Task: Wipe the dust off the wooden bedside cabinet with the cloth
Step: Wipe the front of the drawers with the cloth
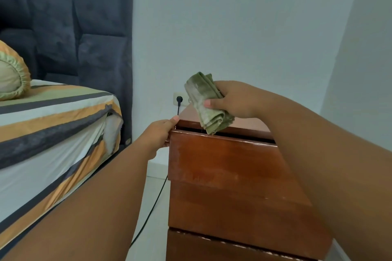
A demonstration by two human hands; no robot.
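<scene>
Floor (152,214): pale tiles. Wooden bedside cabinet (233,176) stands on it by the wall, bed (53,133) to its left w/ a narrow gap btwn. Black cable (152,203) trails down along the floor in that gap.

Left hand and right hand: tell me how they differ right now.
The left hand grips the cabinet at its top left corner; the right hand touches no wood. The left hand holds no cloth; the right hand is closed on the folded green cloth. The left hand sits lower, the right hand above the cabinet top. Both are bare.
</scene>
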